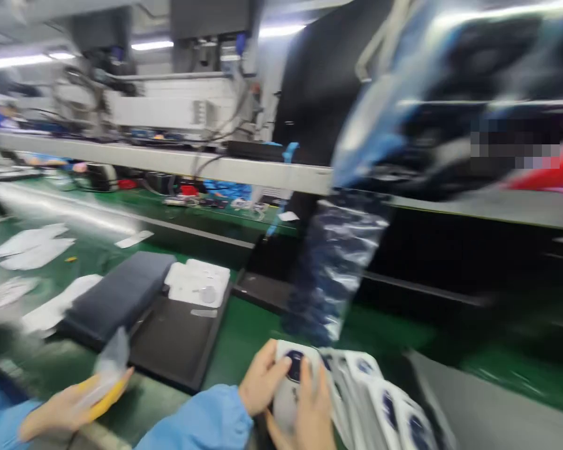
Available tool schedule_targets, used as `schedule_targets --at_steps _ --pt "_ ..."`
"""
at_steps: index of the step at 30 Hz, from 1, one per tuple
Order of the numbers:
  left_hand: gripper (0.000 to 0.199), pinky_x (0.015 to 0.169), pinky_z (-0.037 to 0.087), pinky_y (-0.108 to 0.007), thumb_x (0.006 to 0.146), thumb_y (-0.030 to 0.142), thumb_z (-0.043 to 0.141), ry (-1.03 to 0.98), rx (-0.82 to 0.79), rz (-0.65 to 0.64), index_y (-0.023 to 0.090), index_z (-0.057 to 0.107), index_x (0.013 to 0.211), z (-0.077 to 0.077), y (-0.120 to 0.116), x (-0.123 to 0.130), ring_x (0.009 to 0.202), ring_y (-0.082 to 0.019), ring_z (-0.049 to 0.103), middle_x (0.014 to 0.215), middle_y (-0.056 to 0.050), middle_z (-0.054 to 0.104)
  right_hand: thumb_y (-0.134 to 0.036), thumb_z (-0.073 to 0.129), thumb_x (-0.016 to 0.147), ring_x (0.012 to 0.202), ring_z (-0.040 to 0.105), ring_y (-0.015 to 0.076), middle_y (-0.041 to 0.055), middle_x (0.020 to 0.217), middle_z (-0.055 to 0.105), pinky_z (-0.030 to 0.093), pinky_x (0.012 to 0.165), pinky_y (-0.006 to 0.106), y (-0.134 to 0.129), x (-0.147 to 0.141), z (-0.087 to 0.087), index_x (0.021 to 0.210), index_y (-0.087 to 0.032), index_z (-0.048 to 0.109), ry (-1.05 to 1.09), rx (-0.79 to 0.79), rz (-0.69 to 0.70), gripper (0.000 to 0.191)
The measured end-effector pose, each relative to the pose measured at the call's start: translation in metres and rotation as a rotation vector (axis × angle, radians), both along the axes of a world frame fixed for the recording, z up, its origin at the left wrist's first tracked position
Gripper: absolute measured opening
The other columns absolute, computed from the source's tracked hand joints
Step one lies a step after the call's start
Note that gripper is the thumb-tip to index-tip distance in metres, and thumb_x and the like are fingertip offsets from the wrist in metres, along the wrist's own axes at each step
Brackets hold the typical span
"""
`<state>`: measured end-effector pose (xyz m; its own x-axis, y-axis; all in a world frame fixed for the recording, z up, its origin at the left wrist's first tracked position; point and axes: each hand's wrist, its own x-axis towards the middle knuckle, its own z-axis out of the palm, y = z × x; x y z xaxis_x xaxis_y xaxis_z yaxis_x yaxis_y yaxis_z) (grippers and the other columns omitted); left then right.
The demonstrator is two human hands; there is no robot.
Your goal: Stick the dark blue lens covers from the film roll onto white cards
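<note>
Everything is blurred by motion. Both my hands hold one white device with a dark blue round part (294, 369) at the bottom centre. My left hand (261, 382), in a light blue sleeve, grips its left side with the thumb on top. From below, my right hand (313, 414) grips its right side. A row of similar white devices (385, 406) in clear wrapping leans just to the right of it. A crinkled clear plastic bag with dark contents (333, 269) hangs above them.
At lower left another person's hand (59, 411) holds a yellow item and clear film. On the green mat (248, 331) lie a black tray (176, 340) with white parts (197, 284), a dark grey block (118, 295) and white sheets (32, 247). A grey shelf rail (169, 161) crosses above.
</note>
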<state>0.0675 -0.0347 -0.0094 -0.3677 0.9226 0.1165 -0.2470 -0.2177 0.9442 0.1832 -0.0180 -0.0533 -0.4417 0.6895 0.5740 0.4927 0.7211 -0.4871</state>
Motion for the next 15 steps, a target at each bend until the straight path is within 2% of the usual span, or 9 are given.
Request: schedule_targets --at_steps 3,5,7,9,11,12,15 --pt "0.035 0.089 0.050 -0.036 0.081 0.046 0.067 0.028 -0.031 -0.152 0.019 0.065 0.103 0.007 -0.005 -0.004 0.098 -0.025 0.065 0.107 -0.008 0.071 -0.010 0.051 0.080 0.136 0.032 0.0425 0.0192 0.156 0.017 0.044 0.098 0.060 -0.006 0.008 0.020 0.154 -0.020 0.009 -0.060 0.058 -0.106 0.085" --pt "0.039 0.086 0.054 -0.039 0.085 0.050 0.061 0.070 -0.060 -0.158 0.020 0.063 0.110 0.009 -0.003 -0.011 0.092 -0.025 0.069 0.111 -0.009 0.070 -0.006 0.050 0.078 0.140 0.027 0.0396 0.0166 0.157 0.015 0.040 0.103 0.058 0.004 0.023 0.034 0.153 -0.020 0.014 -0.057 0.048 -0.174 0.085" --pt "0.040 0.081 0.057 -0.040 0.087 0.051 0.059 0.165 -0.015 -0.060 0.020 0.062 0.111 0.008 0.001 -0.017 0.088 -0.026 0.071 0.108 -0.009 0.072 -0.008 0.053 0.078 0.143 0.020 0.0382 0.0173 0.159 0.009 0.036 0.107 0.056 0.021 0.047 0.044 0.152 -0.019 0.018 -0.033 0.029 -0.307 0.083" --pt "0.035 0.075 0.058 -0.038 0.086 0.050 0.060 0.254 0.052 0.120 0.020 0.065 0.103 0.005 0.005 -0.020 0.078 -0.024 0.071 0.096 -0.005 0.073 -0.012 0.057 0.079 0.144 0.017 0.0380 0.0211 0.158 0.010 0.033 0.109 0.054 0.038 0.073 0.045 0.151 -0.014 0.020 -0.068 -0.031 -0.406 0.081" --pt "0.032 0.068 0.059 -0.038 0.083 0.050 0.062 0.316 0.105 0.239 0.020 0.066 0.094 0.003 0.008 -0.019 0.069 -0.022 0.070 0.086 -0.002 0.072 -0.017 0.061 0.082 0.142 0.022 0.0391 0.0264 0.154 0.021 0.033 0.109 0.053 0.051 0.096 0.040 0.148 -0.008 0.028 -0.189 -0.123 -0.413 0.074" --pt "0.029 0.067 0.059 -0.039 0.082 0.050 0.063 0.342 0.125 0.290 0.021 0.067 0.089 0.002 0.009 -0.017 0.064 -0.022 0.069 0.082 0.000 0.071 -0.020 0.064 0.081 0.140 0.028 0.0391 0.0269 0.151 0.030 0.034 0.109 0.052 0.055 0.103 0.037 0.144 -0.007 0.036 -0.218 -0.132 -0.397 0.070" --pt "0.021 0.077 0.061 -0.047 0.082 0.048 0.062 0.429 0.124 0.383 0.027 0.063 0.083 0.005 0.012 -0.009 0.061 -0.020 0.068 0.083 0.005 0.071 -0.031 0.069 0.082 0.138 0.033 0.0361 0.0230 0.148 0.038 0.032 0.111 0.047 0.057 0.116 0.032 0.140 -0.012 0.045 -0.240 -0.110 -0.401 0.065"
